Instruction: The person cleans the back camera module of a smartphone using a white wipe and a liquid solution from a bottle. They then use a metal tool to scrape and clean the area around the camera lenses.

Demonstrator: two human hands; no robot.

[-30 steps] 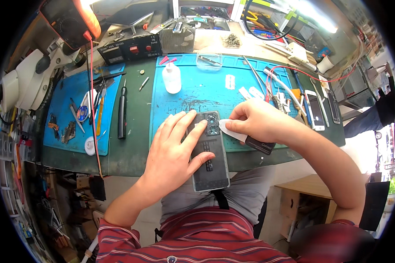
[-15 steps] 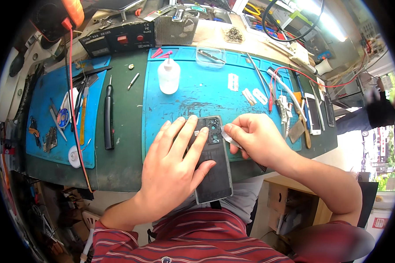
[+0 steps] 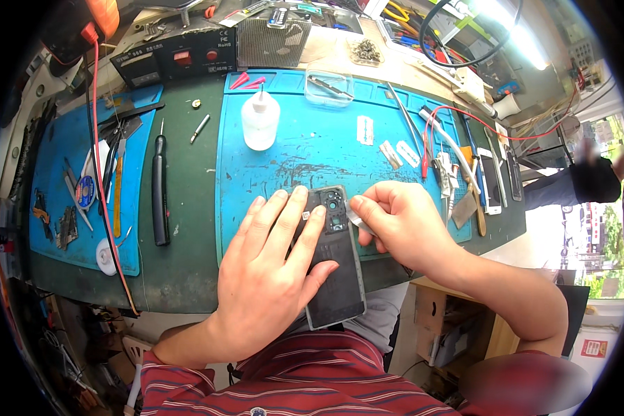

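A dark smartphone (image 3: 336,277) lies at the near edge of the blue work mat, its lower end reaching past the bench edge toward my lap. Its camera section, with round lens openings, is at the far end. My left hand (image 3: 267,270) rests flat across the phone's left side, fingers spread and thumb out over its middle. Beside the camera section, my right hand (image 3: 402,222) pinches a thin silvery blade (image 3: 358,220) between thumb and fingers, against the phone's right edge. The fingers hide most of this blade, and whether its tip is inside the seam I cannot tell.
Beyond the phone stand a white squeeze bottle (image 3: 261,123) and a clear plastic box (image 3: 329,89). Razor blades (image 3: 365,130) lie on the blue mat (image 3: 312,156). A black screwdriver (image 3: 160,194) is at left; tweezers (image 3: 403,111) and a red test lead (image 3: 424,166) are at right.
The whole view has shifted slightly, so bench items sit a little farther left. Both hands keep nearly the same places on the phone, the right one still pinching the blade at its edge.
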